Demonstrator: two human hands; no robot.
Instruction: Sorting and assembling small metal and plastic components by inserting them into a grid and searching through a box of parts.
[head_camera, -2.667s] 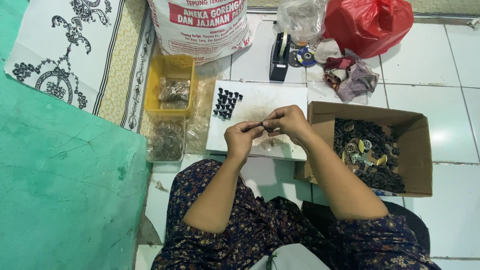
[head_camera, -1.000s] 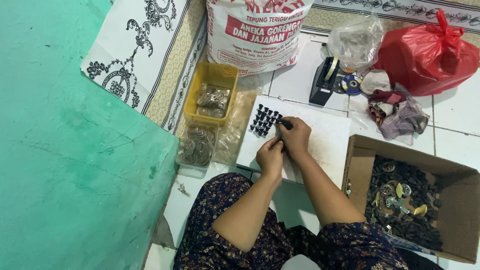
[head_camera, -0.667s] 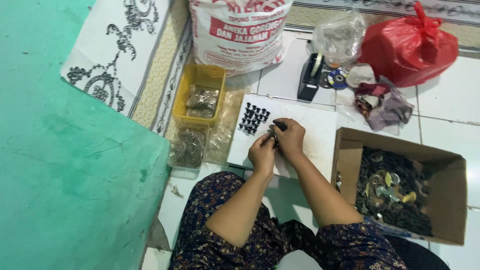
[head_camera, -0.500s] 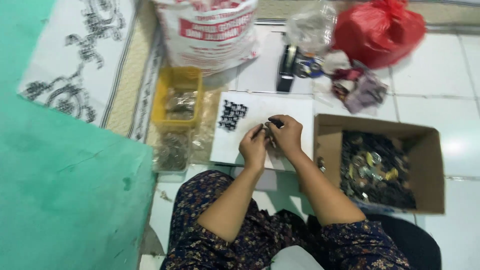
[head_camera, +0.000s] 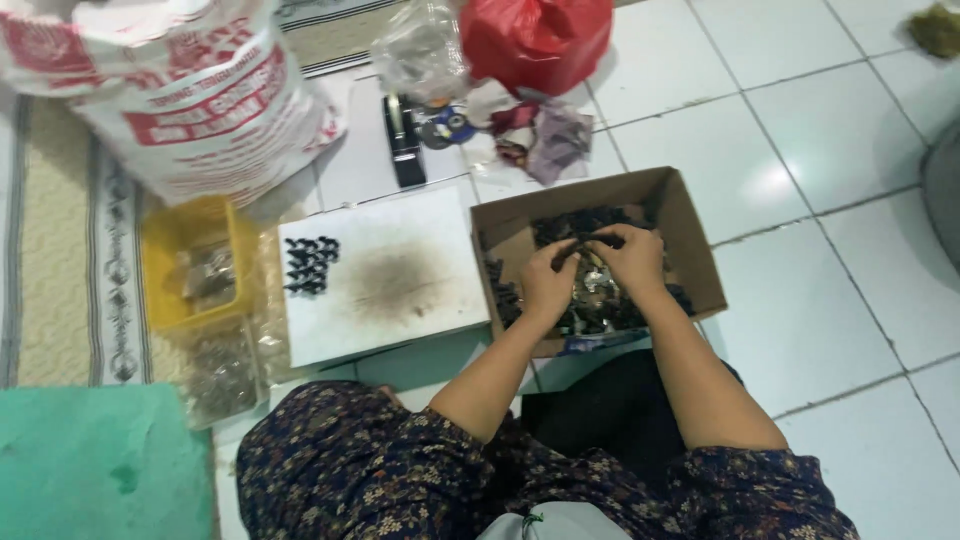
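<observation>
Reaching into the cardboard box (head_camera: 690, 240) at about two o'clock from the person's lap, the left hand (head_camera: 548, 285) and right hand (head_camera: 628, 262) curl their fingers around small dark metal parts (head_camera: 575, 228), which look light, hard and easy to pinch by their edges.
</observation>
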